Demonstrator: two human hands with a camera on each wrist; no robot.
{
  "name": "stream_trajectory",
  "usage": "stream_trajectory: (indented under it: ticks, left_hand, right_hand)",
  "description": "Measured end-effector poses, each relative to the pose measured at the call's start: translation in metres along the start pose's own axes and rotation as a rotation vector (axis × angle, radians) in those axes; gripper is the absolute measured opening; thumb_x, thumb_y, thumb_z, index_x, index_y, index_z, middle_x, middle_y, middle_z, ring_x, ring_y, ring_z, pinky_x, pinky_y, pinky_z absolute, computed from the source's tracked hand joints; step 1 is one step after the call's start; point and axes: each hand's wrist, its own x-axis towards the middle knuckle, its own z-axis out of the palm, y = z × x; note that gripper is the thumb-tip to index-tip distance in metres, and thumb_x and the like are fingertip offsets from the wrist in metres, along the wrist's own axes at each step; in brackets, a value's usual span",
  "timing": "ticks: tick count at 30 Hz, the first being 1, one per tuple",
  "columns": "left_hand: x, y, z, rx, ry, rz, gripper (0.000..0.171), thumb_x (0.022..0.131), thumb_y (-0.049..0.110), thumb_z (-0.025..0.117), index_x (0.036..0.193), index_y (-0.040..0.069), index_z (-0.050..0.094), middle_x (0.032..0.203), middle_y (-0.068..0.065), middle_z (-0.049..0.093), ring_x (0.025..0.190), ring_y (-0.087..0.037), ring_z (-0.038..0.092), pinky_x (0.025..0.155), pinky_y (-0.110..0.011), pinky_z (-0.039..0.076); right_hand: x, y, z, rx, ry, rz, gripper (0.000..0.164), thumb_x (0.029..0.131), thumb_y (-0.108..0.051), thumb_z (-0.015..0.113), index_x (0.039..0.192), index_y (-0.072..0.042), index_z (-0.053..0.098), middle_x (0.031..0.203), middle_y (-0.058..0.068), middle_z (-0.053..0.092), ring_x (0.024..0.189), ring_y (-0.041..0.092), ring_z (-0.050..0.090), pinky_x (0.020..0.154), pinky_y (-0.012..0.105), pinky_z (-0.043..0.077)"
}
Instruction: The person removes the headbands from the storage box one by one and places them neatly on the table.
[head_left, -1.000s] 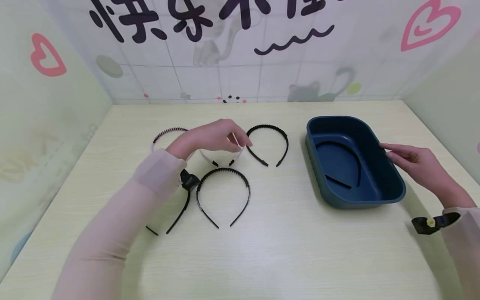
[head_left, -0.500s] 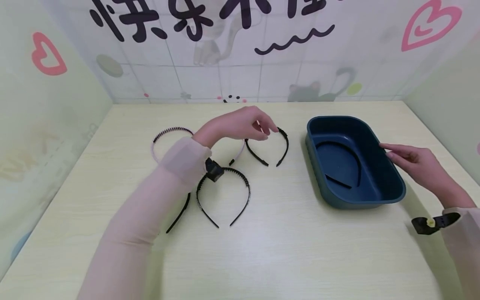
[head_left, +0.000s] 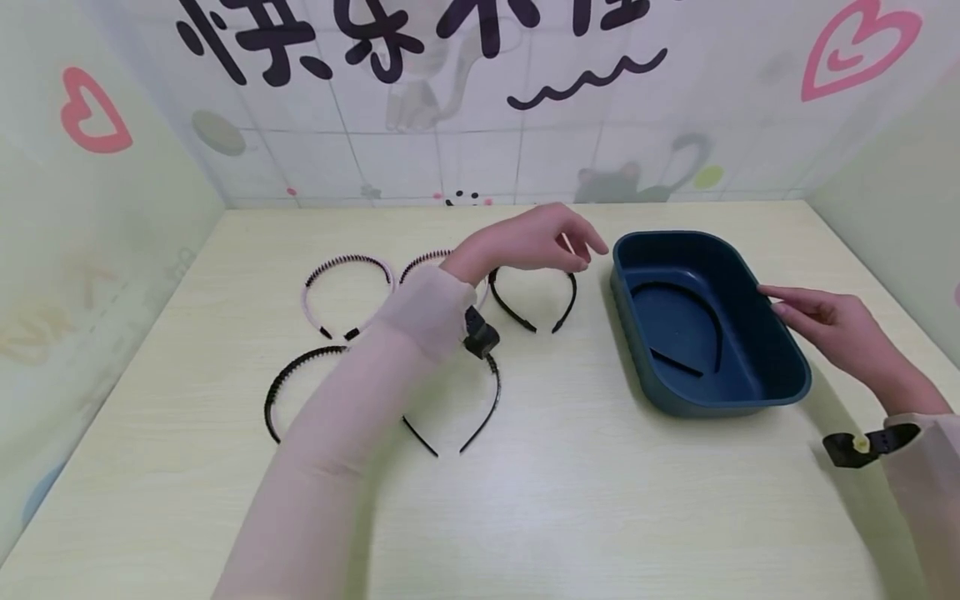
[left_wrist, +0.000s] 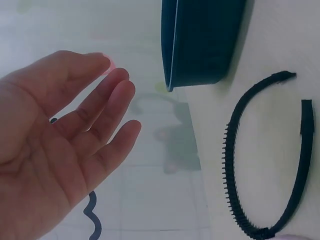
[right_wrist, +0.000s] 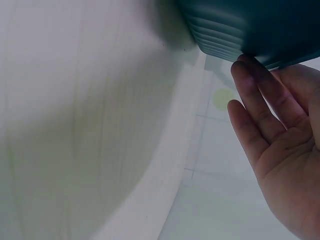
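Observation:
My left hand [head_left: 532, 237] hovers over the back of the table, fingers loosely bent and nothing in them. Below it lies a black toothed headband [left_wrist: 229, 170], partly covered by the hand in the head view. To the right stands a dark blue plastic basin [head_left: 720, 407], with a plain black headband [head_left: 717, 325] inside it. My right hand [head_left: 832, 329] reaches to the basin's right side. Its fingers [right_wrist: 245, 82] are fairly straight against the outer wall, and the thumb is close at the rim.
Two pale pink headbands with dark teeth [head_left: 304, 304] lie at back left, one partly behind the left sleeve. In front of them lie a black headband [head_left: 268, 404] and another thin dark headband [head_left: 495, 396], both partly covered by the arm. Printed walls enclose the table.
My left hand has moved right, from above the pink headbands past the black one toward the basin. The right hand and basin have stayed in place.

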Motion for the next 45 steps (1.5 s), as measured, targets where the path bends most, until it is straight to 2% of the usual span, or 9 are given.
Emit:
stream_trajectory:
  ticks: [10, 17, 27, 35, 41, 45]
  left_hand:
    - [0.032, 0.003, 0.015, 0.001, -0.006, 0.081, 0.029, 0.090, 0.003, 0.055, 0.118, 0.001, 0.060, 0.113, -0.008, 0.060, 0.094, -0.011, 0.057, 0.082, -0.019, 0.043]
    - [0.054, 0.010, 0.021, -0.016, -0.019, 0.071, 0.031, 0.090, 0.004, 0.054, 0.120, 0.001, 0.059, 0.112, -0.007, 0.060, 0.094, -0.010, 0.057, 0.080, -0.019, 0.043]
    - [0.084, 0.024, 0.033, -0.072, -0.063, 0.004, 0.033, 0.090, 0.002, 0.053, 0.122, 0.002, 0.058, 0.117, -0.006, 0.058, 0.094, -0.014, 0.057, 0.073, -0.019, 0.043]
    - [0.111, 0.033, 0.045, -0.082, -0.069, -0.035, 0.034, 0.090, -0.002, 0.050, 0.123, 0.000, 0.056, 0.124, -0.010, 0.055, 0.094, -0.015, 0.058, 0.073, -0.017, 0.045]
    - [0.130, 0.037, 0.055, -0.070, -0.062, -0.141, 0.036, 0.091, 0.002, 0.050, 0.126, 0.006, 0.056, 0.122, -0.002, 0.056, 0.073, -0.012, 0.054, 0.059, -0.021, 0.039]
    - [0.138, 0.035, 0.060, -0.060, -0.054, -0.203, 0.036, 0.091, 0.004, 0.051, 0.126, 0.009, 0.056, 0.120, 0.000, 0.057, 0.076, -0.014, 0.054, 0.055, -0.022, 0.034]
  right_hand:
    - [-0.003, 0.002, 0.000, -0.005, 0.001, 0.007, 0.036, 0.094, -0.015, 0.052, 0.125, 0.003, 0.053, 0.098, -0.036, 0.049, 0.087, -0.021, 0.046, 0.070, 0.001, 0.037]
    - [-0.002, 0.001, -0.001, -0.008, 0.001, 0.009, 0.036, 0.095, -0.016, 0.052, 0.126, 0.003, 0.053, 0.099, -0.036, 0.048, 0.088, -0.021, 0.046, 0.071, 0.001, 0.037]
    - [-0.004, 0.001, 0.000, -0.009, -0.025, 0.041, 0.037, 0.095, -0.017, 0.051, 0.129, -0.001, 0.052, 0.100, -0.036, 0.047, 0.087, -0.020, 0.046, 0.070, 0.002, 0.037]
    - [-0.002, -0.001, -0.002, -0.021, -0.021, 0.037, 0.037, 0.095, -0.018, 0.050, 0.129, -0.002, 0.051, 0.099, -0.037, 0.047, 0.086, -0.020, 0.046, 0.071, 0.001, 0.036]
    - [-0.002, 0.000, -0.003, -0.020, -0.014, 0.036, 0.037, 0.095, -0.017, 0.051, 0.129, -0.001, 0.051, 0.100, -0.037, 0.047, 0.087, -0.021, 0.046, 0.071, 0.001, 0.036]
    - [-0.001, 0.001, -0.002, -0.002, -0.011, 0.026, 0.037, 0.095, -0.016, 0.052, 0.129, -0.002, 0.052, 0.103, -0.035, 0.047, 0.089, -0.020, 0.046, 0.072, 0.001, 0.036]
